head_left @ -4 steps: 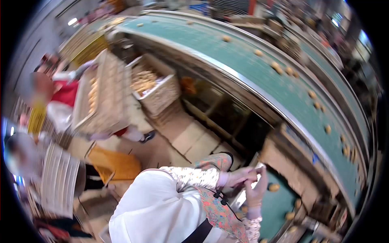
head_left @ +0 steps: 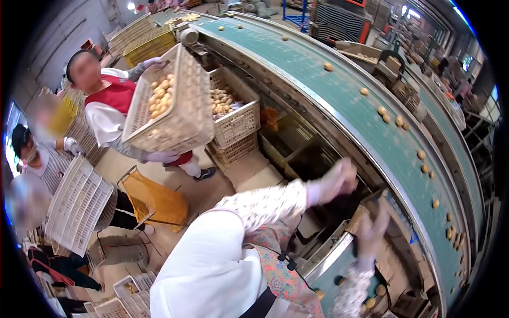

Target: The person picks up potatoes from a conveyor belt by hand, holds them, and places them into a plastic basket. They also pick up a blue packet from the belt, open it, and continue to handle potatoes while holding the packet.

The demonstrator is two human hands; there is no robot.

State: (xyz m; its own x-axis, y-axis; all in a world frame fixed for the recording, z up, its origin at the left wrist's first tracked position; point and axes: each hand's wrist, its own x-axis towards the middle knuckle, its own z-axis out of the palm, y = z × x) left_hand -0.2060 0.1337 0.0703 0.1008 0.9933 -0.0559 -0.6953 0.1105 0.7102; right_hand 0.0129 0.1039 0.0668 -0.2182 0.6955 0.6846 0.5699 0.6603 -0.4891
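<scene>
Over there, the person's right hand (head_left: 373,230), fingers spread, and left hand (head_left: 335,183), too blurred to tell whether it grips, look mid-reach beside the large belt (head_left: 339,95), while grasping round produce (head_left: 380,290) on the lower belt (head_left: 343,265) would call for lowering a hand.

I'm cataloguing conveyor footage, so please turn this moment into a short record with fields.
Setting: indoor work floor
Left hand: near the long green conveyor belt, blurred; grip cannot be read
Right hand: raised beside the lower green belt, fingers spread
Produce: potatoes, scattered on both belts
Co-worker in red apron: holds a tilted plastic crate with potatoes inside
Other crate: white plastic crate, beside a person in a striped top
Floor: orange sack in a metal frame
</scene>
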